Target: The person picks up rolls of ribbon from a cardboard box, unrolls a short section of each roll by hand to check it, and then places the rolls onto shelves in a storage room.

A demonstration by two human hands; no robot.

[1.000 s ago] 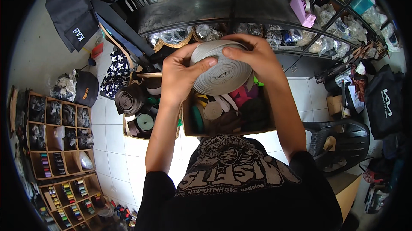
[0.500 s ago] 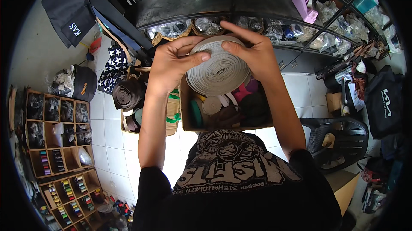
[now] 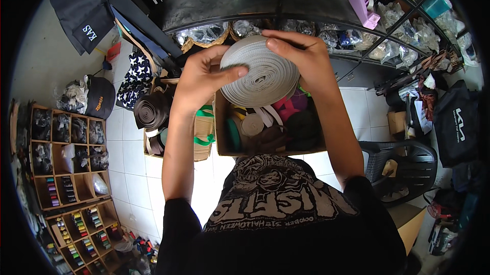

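A large flat coil of grey webbing (image 3: 260, 78) is held up between my two hands, its spiral face toward me. My left hand (image 3: 203, 76) grips its left edge, with the thumb lying over the face. At the upper right edge is my right hand (image 3: 305, 56), thumb on the rim and fingers curled behind, partly hidden. Below the coil stands an open cardboard box (image 3: 273, 154). Inside it I see a small beige roll (image 3: 252, 125), a dark green roll (image 3: 231, 134), pink and purple straps (image 3: 289, 105) and dark rolls.
Another box (image 3: 203, 145) to the left carries a dark brown roll (image 3: 151, 110) and green ribbon. Beyond are a black metal rack (image 3: 219, 5) and bagged goods. Wooden thread cubbies (image 3: 71, 173) stand left; a black plastic chair (image 3: 400, 170) is at right.
The grey coil has risen slightly and tilted. My right thumb has slid from the face toward the rim, and my right hand has moved a little outward. My left hand keeps its hold.
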